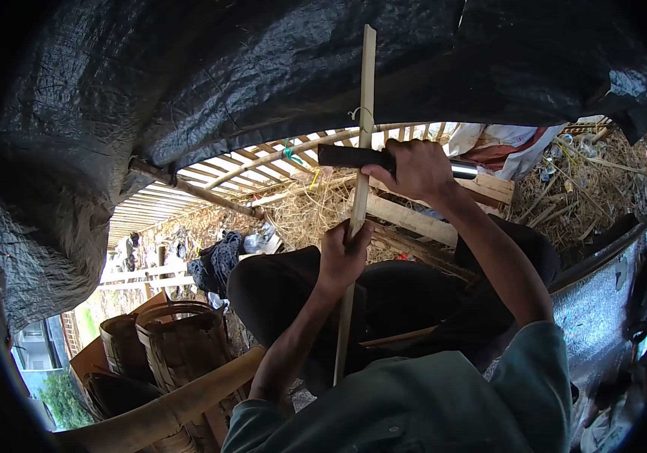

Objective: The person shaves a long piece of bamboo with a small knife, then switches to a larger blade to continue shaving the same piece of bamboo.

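A long pale bamboo strip runs almost upright through the view, its lower end near my shirt. My left hand is closed around the strip at its middle, between my bent knees. Higher up, my right hand grips a knife whose broad dark blade lies across the strip. The thumb of that hand presses against the strip just below the blade. A thin curled shaving stands off the strip above the knife.
Black plastic sheeting hangs overhead. Woven bamboo baskets stand at lower left behind a thick bamboo pole. Wooden planks and straw-like shavings lie ahead, beside a slatted bamboo fence.
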Tool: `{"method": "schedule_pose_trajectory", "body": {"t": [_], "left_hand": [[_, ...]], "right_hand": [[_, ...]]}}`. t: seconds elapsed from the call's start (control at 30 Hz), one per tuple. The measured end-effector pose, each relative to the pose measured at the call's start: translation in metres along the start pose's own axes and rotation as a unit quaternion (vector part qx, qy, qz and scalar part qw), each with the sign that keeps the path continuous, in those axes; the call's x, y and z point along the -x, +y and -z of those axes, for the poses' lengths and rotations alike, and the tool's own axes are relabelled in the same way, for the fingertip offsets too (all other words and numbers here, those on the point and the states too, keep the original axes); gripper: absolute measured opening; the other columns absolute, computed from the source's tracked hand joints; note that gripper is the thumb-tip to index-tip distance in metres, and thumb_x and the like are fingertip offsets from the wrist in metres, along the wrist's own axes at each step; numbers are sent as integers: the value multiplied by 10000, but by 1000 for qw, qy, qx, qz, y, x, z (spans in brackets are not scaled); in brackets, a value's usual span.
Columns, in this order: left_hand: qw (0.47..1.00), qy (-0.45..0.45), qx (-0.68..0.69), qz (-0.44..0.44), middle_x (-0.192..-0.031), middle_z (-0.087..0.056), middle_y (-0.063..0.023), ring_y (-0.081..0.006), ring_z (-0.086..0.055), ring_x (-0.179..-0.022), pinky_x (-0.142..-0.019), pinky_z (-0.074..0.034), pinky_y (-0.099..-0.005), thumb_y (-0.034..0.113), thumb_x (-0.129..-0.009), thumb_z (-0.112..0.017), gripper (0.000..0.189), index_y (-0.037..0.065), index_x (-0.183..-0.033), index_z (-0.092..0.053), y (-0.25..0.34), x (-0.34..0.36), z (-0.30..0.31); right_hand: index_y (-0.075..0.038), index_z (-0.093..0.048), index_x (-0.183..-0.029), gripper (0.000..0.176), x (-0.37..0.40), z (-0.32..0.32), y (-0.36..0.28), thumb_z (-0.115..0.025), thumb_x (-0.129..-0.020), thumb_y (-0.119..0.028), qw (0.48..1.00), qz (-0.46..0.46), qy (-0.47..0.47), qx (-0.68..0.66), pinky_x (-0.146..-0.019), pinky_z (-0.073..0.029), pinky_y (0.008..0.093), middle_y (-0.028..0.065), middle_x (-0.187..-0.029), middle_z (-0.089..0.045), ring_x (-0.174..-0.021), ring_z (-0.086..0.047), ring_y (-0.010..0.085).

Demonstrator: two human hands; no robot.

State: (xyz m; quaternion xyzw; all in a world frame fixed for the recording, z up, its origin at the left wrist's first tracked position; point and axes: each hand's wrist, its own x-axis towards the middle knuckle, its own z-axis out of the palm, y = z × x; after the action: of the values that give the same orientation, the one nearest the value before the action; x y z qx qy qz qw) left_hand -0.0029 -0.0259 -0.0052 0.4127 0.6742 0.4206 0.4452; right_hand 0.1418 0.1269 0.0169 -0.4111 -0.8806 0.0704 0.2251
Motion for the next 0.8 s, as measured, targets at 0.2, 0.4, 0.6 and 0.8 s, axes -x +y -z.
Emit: {"method": "schedule_pose_trajectory", "body": {"t": [0.2,0.4,0.6,0.8], "left_hand": [[993,8,27,-114,-538,-453,53,-28,-432,-426,-381,-318,-214,118,-882,-593,100,46,-821,-625,-6,-3,2],[976,29,-86,-197,-616,-560,-34,-102,-545,-498,-446,-394,-289,92,-886,-574,112,-19,-873,-571,13,10,-3],[959,47,-164,-225,-697,-582,-203,-355,-604,-620,-508,-441,-396,56,-879,-550,128,-43,-939,-497,12,9,-10],[969,6,-138,-207,-563,-526,-213,-395,-580,-521,-436,-404,-415,63,-892,-532,128,-46,-883,-466,28,16,-16]], "right_hand": [[-40,-612,-697,702,35,-20,-23,-497,-766,-729,985,157,42,-49,-459,-496,371,98,-561,-600,-492,-630,268],[-45,-623,-684,723,31,-9,-18,-490,-747,-753,989,141,18,-35,-474,-495,359,88,-588,-616,-491,-627,254],[-47,-665,-805,611,17,-4,-8,-553,-778,-647,996,86,-13,-21,-547,-512,385,121,-642,-628,-577,-632,312],[-56,-689,-819,512,-24,15,30,-602,-796,-560,983,90,157,5,-512,-520,399,160,-575,-612,-536,-628,362]]}}
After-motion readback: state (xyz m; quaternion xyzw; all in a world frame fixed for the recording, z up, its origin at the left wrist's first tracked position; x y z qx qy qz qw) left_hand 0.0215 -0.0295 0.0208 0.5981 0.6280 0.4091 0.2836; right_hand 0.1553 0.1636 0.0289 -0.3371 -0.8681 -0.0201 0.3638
